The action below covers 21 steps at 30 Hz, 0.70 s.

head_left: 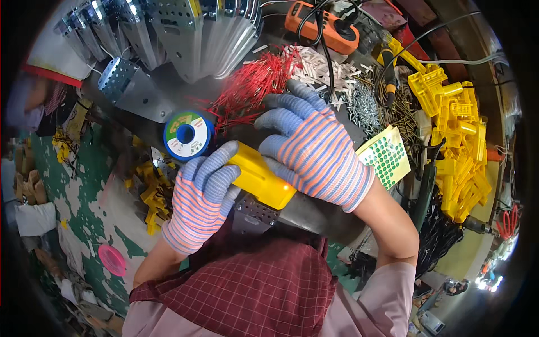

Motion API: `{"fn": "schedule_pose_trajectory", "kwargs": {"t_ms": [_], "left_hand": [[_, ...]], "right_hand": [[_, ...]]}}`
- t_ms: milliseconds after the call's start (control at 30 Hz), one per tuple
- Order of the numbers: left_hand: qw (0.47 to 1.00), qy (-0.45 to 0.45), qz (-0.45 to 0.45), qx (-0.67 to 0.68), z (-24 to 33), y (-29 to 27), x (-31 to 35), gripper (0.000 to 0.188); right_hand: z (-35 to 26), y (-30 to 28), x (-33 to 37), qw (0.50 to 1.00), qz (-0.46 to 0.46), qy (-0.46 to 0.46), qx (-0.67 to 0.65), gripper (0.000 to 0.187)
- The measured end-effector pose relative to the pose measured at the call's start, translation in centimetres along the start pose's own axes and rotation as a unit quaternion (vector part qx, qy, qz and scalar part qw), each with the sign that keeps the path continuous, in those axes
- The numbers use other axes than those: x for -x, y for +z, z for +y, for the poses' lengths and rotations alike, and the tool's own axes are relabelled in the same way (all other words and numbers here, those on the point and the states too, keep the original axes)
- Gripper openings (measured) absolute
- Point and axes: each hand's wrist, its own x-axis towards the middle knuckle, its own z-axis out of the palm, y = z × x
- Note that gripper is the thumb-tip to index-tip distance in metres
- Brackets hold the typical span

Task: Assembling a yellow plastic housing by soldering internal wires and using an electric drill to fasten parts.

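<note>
Yellow plastic block (pixel 259 178) between both gloved hands, left hand (pixel 200 196) fingers wrapped around its near end, right hand (pixel 314 151) fingers curled over its far side, solder spool (pixel 187 135) just beside.

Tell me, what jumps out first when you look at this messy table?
Two hands in striped gloves, the left hand and right hand, grip a bright yellow block in the middle. Just behind the hands lies a bunch of red wires, with a blue solder spool to their left. A heap of yellow plastic parts fills the right side.
</note>
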Motion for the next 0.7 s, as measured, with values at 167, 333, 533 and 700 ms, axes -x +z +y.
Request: {"fn": "schedule_pose_trajectory", "kwargs": {"t_ms": [167,333,533,700], "left_hand": [[1.0,0.006,0.008,0.007,-0.9,0.4,0.1,0.048],[1.0,-0.006,0.017,0.016,-0.9,0.5,-0.5,0.045],[0.998,-0.015,0.059,-0.003,0.4,-0.2,-1.0,0.033],[0.979,-0.006,0.192,0.068,1.6,-2.7,1.0,0.042]], "right_hand": [[0.6,-1.3,-0.3,0.993,-0.09,-0.027,-0.072,0.019],[4.6,-4.0,-1.0,0.955,0.165,0.062,-0.239,0.029],[18.7,-2.3,-3.9,0.915,0.275,0.295,-0.02,0.055],[14.1,-4.3,-6.8,0.84,0.359,0.345,-0.214,0.028]]}}
